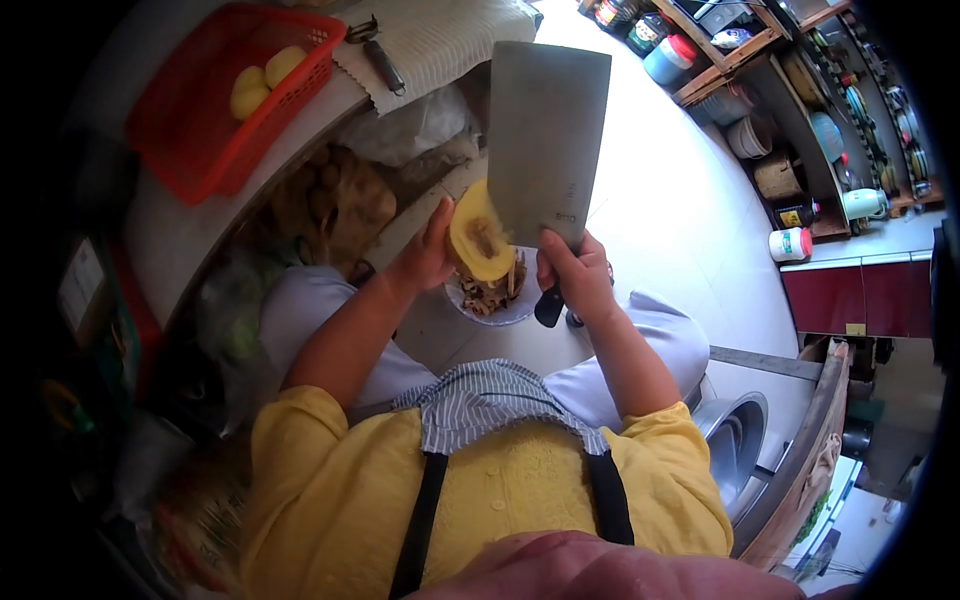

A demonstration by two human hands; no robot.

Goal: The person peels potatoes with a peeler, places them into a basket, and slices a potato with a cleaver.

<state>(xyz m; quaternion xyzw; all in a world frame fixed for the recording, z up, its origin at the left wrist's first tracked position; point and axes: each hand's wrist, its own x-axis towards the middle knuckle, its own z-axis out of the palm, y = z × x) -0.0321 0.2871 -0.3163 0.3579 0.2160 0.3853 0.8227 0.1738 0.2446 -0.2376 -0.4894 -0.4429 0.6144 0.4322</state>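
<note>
My left hand (428, 252) grips a peeled yellow potato (466, 236), its cut face turned up and showing a brown, hollowed middle. My right hand (577, 272) is wrapped around the black handle of a cleaver (549, 140). The wide blade points away from me, upright beside the potato; its lower left edge is close to the potato, and I cannot tell whether they touch. Below both hands, between my knees, a white bin (497, 318) holds brown peelings (490, 296).
A red basket (190, 160) with several peeled potatoes (262, 85) stands on the counter at left. Beside it a peeler (383, 68) lies on a striped cloth (440, 35). Under the counter is a bag of potatoes (335, 195). Shelves (790, 100) and a metal basin (745, 440) are at right.
</note>
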